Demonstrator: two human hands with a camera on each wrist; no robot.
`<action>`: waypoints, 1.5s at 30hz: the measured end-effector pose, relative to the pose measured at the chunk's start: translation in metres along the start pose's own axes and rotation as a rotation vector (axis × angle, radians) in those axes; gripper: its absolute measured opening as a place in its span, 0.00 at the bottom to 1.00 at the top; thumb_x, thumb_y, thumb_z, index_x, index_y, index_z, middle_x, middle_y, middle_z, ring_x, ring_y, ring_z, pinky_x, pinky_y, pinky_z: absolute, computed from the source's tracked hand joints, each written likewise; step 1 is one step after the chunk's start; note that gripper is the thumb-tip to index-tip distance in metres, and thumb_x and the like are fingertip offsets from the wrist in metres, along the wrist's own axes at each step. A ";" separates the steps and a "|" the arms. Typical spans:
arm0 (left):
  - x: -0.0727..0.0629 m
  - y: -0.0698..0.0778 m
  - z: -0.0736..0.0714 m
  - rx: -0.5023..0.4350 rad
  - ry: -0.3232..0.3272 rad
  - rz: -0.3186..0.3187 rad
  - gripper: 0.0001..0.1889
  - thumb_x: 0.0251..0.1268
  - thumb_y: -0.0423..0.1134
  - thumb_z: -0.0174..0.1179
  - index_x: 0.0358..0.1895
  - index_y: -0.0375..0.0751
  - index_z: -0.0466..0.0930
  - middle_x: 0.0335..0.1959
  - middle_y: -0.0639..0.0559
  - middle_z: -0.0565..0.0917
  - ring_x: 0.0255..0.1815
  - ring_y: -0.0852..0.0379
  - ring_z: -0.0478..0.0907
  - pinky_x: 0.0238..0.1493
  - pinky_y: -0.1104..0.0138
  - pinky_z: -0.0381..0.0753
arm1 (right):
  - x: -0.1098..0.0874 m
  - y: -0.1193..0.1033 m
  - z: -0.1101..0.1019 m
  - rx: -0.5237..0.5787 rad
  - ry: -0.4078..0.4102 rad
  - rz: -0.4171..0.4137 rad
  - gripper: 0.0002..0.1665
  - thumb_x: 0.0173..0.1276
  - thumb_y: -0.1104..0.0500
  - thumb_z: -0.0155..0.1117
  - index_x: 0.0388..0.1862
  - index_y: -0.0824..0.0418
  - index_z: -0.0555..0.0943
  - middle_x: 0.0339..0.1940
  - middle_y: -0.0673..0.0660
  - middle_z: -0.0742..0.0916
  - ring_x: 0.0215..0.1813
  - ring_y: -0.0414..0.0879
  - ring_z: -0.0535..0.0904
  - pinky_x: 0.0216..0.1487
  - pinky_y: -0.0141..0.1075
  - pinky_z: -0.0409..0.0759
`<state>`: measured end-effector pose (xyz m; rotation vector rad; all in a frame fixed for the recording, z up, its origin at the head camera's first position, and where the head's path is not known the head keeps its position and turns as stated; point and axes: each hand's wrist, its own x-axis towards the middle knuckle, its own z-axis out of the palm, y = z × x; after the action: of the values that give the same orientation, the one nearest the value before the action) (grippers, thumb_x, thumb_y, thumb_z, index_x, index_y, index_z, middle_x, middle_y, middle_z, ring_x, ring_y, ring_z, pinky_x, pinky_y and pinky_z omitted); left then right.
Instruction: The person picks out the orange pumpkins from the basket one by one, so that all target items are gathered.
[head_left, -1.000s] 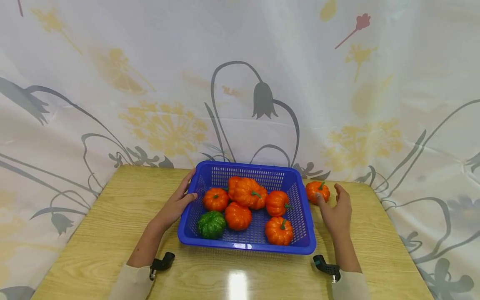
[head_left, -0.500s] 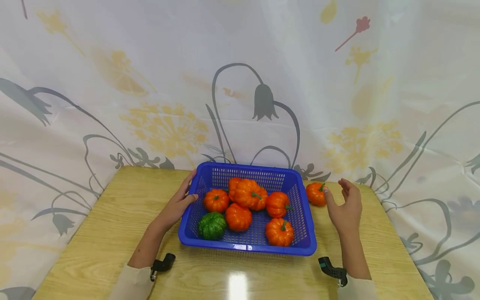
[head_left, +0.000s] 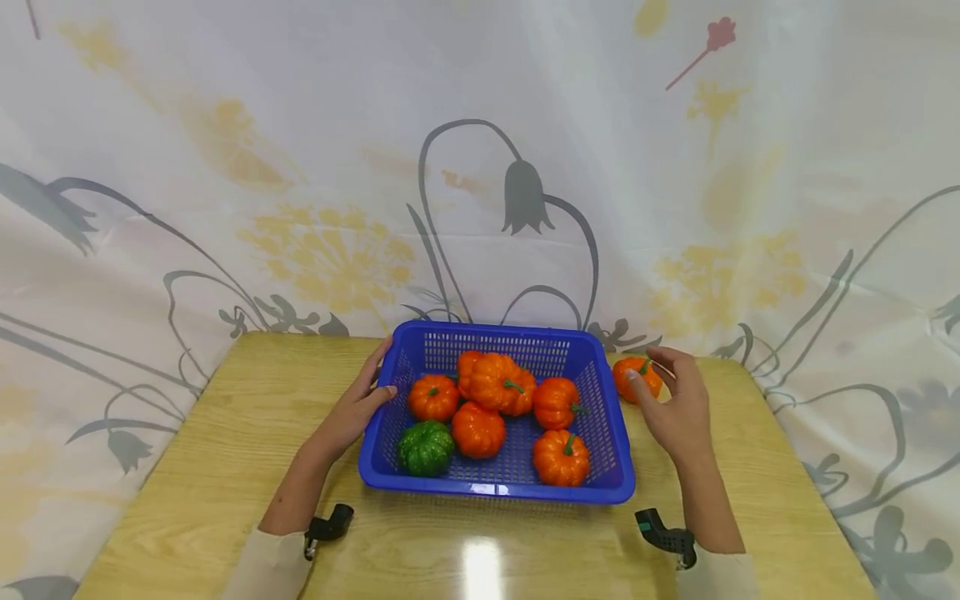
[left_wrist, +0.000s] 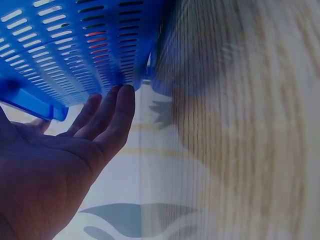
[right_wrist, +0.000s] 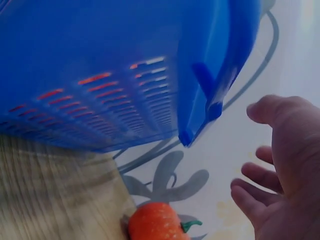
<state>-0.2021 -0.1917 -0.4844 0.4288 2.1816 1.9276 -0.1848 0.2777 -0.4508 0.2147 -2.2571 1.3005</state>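
Left grip (head_left: 352,419) holds the left rim of the basket (head_left: 495,490); a one-sided tug could swing it | jolting may topple the piled pumpkin (head_left: 490,379) | loose pumpkin (head_left: 622,386), on the counter (head_left: 405,550) just beside the basket's right side, could roll if nudged | right grip (head_left: 680,414) wide, holding nothing | no legible writing or brands

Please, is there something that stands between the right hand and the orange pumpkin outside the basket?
Nothing visible stands between the right hand and the orange pumpkin; in the right wrist view the gap is open. On the pumpkin's other side stands the blue basket, its slotted wall between that pumpkin and the basket's inside.
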 end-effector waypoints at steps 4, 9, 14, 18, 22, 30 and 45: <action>-0.001 -0.001 0.001 -0.003 0.006 0.000 0.40 0.84 0.35 0.46 0.89 0.59 0.38 0.85 0.31 0.52 0.79 0.27 0.60 0.62 0.43 0.82 | 0.001 -0.006 0.002 0.031 -0.084 -0.052 0.26 0.69 0.73 0.71 0.64 0.74 0.76 0.61 0.66 0.81 0.64 0.63 0.77 0.67 0.22 0.73; -0.001 -0.001 0.000 0.001 0.006 0.008 0.40 0.84 0.35 0.46 0.89 0.60 0.38 0.85 0.31 0.52 0.79 0.27 0.61 0.61 0.42 0.82 | 0.000 -0.011 0.001 -0.001 -0.198 -0.075 0.27 0.70 0.69 0.72 0.65 0.73 0.76 0.61 0.66 0.83 0.63 0.63 0.81 0.63 0.20 0.73; 0.001 0.000 0.000 0.000 0.006 0.011 0.40 0.84 0.35 0.46 0.89 0.58 0.38 0.85 0.31 0.52 0.79 0.27 0.61 0.61 0.43 0.82 | -0.001 -0.022 -0.001 -0.032 -0.363 -0.126 0.30 0.70 0.67 0.73 0.68 0.69 0.75 0.63 0.66 0.83 0.64 0.61 0.82 0.63 0.25 0.77; 0.001 -0.001 0.000 -0.004 0.002 0.014 0.40 0.84 0.35 0.46 0.89 0.57 0.38 0.85 0.31 0.51 0.79 0.27 0.61 0.62 0.42 0.81 | -0.003 -0.034 -0.002 -0.086 -0.517 -0.199 0.32 0.67 0.65 0.77 0.69 0.63 0.77 0.63 0.63 0.84 0.64 0.60 0.83 0.65 0.36 0.81; 0.001 -0.003 -0.001 -0.002 -0.002 0.014 0.40 0.84 0.35 0.46 0.89 0.58 0.37 0.85 0.31 0.51 0.79 0.27 0.61 0.62 0.43 0.81 | -0.008 -0.046 0.001 -0.135 -0.607 -0.251 0.32 0.65 0.63 0.80 0.66 0.60 0.79 0.63 0.59 0.84 0.65 0.57 0.80 0.68 0.44 0.78; -0.002 -0.003 0.001 -0.004 -0.002 0.006 0.40 0.84 0.34 0.46 0.89 0.59 0.37 0.86 0.32 0.51 0.80 0.29 0.60 0.65 0.41 0.78 | -0.016 -0.057 0.017 -0.206 -0.648 -0.255 0.34 0.63 0.60 0.81 0.66 0.63 0.79 0.68 0.57 0.79 0.68 0.56 0.77 0.67 0.57 0.78; -0.001 -0.002 0.001 -0.004 -0.004 0.000 0.40 0.84 0.35 0.45 0.89 0.60 0.37 0.86 0.32 0.50 0.80 0.28 0.60 0.65 0.39 0.78 | -0.022 -0.052 0.046 -0.342 -0.564 -0.241 0.43 0.68 0.56 0.78 0.78 0.63 0.72 0.75 0.67 0.73 0.75 0.65 0.70 0.71 0.61 0.74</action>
<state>-0.2009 -0.1914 -0.4862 0.4315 2.1752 1.9286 -0.1630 0.2093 -0.4409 0.7818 -2.7617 0.7716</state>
